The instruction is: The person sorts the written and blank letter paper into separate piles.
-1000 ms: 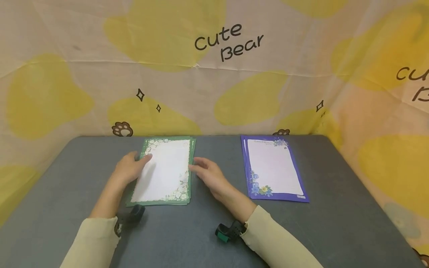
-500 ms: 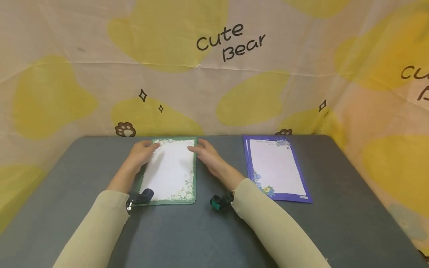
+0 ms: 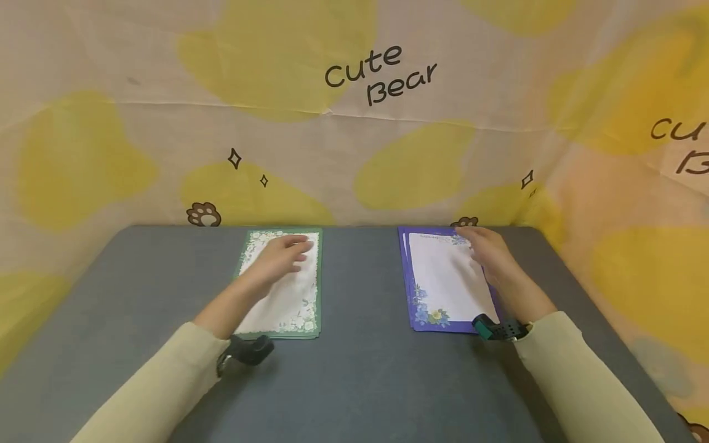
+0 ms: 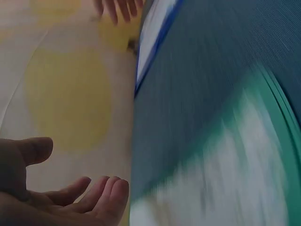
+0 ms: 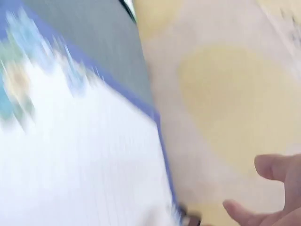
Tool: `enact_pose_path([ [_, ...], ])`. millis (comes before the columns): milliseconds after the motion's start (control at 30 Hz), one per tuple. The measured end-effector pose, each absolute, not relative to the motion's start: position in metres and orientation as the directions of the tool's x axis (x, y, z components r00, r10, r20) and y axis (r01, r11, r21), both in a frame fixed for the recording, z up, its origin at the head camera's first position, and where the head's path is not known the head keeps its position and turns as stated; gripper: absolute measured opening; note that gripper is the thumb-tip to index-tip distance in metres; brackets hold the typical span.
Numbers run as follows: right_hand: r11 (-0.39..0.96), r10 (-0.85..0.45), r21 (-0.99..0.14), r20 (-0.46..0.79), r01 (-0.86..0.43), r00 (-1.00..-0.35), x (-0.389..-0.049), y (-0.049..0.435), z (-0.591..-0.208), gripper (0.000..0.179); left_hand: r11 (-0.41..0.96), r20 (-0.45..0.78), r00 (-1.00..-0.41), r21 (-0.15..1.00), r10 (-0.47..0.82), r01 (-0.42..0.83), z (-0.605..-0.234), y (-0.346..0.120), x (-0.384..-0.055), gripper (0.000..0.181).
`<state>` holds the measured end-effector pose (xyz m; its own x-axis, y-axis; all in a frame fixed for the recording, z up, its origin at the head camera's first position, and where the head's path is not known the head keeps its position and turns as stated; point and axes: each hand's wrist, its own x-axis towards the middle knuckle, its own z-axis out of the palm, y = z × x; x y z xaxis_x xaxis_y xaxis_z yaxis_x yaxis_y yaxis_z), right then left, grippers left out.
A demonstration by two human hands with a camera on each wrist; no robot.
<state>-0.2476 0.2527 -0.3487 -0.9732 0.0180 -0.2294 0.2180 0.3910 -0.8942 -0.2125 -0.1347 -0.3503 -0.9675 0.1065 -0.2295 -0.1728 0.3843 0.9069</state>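
A stack of green-bordered floral paper sheets (image 3: 277,314) lies at the left of the grey table. My left hand (image 3: 279,261) hovers over its upper part, fingers spread loosely and holding nothing. To the right lies a stack of purple-bordered sheets (image 3: 443,283) with blue flowers in its corners. Above that stack's upper right edge is my right hand (image 3: 490,255), its fingers relaxed with nothing between them. In the left wrist view the left thumb and fingers (image 4: 110,200) stand apart over the green stack (image 4: 244,174). The right wrist view shows the purple stack (image 5: 94,141), blurred.
The dark grey table (image 3: 360,357) ends at a yellow-patterned cloth backdrop (image 3: 410,166), close behind both stacks. A strip of table separates the two stacks. Each wrist wears a black strapped device (image 3: 501,329).
My right hand has left the green stack's right edge and moved right to the purple stack. My left hand has shifted from the left edge to over the green stack, whose sheets now look more even.
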Motion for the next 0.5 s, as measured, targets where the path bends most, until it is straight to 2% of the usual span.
enact_pose_path([
  [133, 0.156, 0.123, -0.909, -0.371, 0.387, -0.921, -0.265, 0.278, -0.352, 0.080, 0.251, -0.261, -0.942, 0.946, 0.209, -0.206, -0.353, -0.053, -0.238, 0.058],
  [267, -0.018, 0.161, -0.881, -0.468, 0.472, -0.869, -0.275, 0.281, -0.361, 0.084, 0.155, -0.338, -0.917, 0.938, 0.212, -0.310, -0.361, 0.009, -0.257, 0.066],
  [333, -0.034, 0.143, -0.877, -0.480, 0.480, -0.866, -0.278, 0.276, -0.364, 0.083, 0.103, -0.381, -0.911, 0.924, 0.158, -0.368, -0.366, 0.028, -0.263, 0.072],
  [500, 0.076, 0.132, -0.886, -0.446, 0.457, -0.885, -0.282, 0.259, -0.367, 0.081, 0.033, -0.404, -0.914, 0.914, 0.014, -0.404, -0.373, 0.048, -0.271, 0.073],
])
